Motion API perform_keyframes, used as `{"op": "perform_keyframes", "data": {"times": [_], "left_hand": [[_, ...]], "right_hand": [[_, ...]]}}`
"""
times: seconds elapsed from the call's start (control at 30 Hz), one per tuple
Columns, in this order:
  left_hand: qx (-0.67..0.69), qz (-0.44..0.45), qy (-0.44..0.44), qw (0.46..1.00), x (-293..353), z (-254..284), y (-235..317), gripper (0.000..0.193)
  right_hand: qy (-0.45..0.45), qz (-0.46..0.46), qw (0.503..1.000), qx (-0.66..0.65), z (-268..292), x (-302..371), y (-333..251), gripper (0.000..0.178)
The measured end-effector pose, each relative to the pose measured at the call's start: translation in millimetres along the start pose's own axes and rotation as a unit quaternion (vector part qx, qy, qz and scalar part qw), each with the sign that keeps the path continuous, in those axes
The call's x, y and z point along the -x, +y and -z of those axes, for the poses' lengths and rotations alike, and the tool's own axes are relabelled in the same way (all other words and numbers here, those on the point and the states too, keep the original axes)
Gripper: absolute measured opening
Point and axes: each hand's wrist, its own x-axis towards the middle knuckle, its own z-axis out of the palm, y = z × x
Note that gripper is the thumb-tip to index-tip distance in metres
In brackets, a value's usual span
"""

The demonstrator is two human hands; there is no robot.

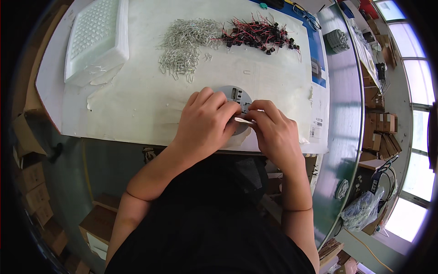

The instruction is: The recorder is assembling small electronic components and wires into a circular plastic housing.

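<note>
On the table's near edge lies a round grey plastic part (245, 97) with dark slots and small raised fittings in its middle. My left hand (205, 116) is closed at its left side, fingers curled over the part and thumb low along it. From the right, my right hand (275, 130) pinches a thin pale strip (244, 120) at the part's near right side. Both hands' fingertips nearly meet over the part and hide much of it. A single U-shaped metal clip (247, 72) lies just beyond.
Farther back are a heap of U-shaped metal clips (191, 39) and a heap of small black round components (262, 36) with red wires. A white foam tray (122, 34) stands at the left. Eyeglasses (306, 16) lie at the far right, by a blue mat (315, 43).
</note>
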Motion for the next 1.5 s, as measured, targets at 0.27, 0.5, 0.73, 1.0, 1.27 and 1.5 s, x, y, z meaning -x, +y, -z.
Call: {"op": "perform_keyframes", "data": {"times": [0.27, 0.5, 0.73, 1.0, 1.27, 1.5], "left_hand": [[0.042, 0.034, 0.053, 0.997, -0.4, -5.1, -4.2, 0.041], [0.068, 0.070, 0.049, 0.994, -0.6, -7.7, -3.9, 0.047], [0.073, 0.070, 0.054, 0.993, -4.6, -8.9, -2.0, 0.049], [0.075, 0.077, 0.043, 0.993, -4.3, -3.2, 0.8, 0.048], [0.140, 0.051, 0.048, 0.988, 3.7, 4.4, -3.7, 0.038], [0.195, 0.033, 0.106, 0.975, 21.5, 30.0, -29.5, 0.019]], "right_hand": [[-0.016, -0.016, 1.000, -0.013, -0.3, -2.3, -0.6, 0.013], [0.013, -0.100, 0.976, -0.193, -1.5, -3.8, 0.6, 0.013], [0.227, -0.071, 0.739, -0.630, -37.6, -9.9, 4.0, 0.047], [0.221, 0.022, 0.829, -0.513, -63.5, -13.6, 2.4, 0.050], [0.071, -0.170, 0.938, -0.292, -9.6, -76.6, 33.6, 0.017], [-0.126, -0.137, 0.981, -0.047, -26.4, -97.5, 65.4, 0.016]]}}
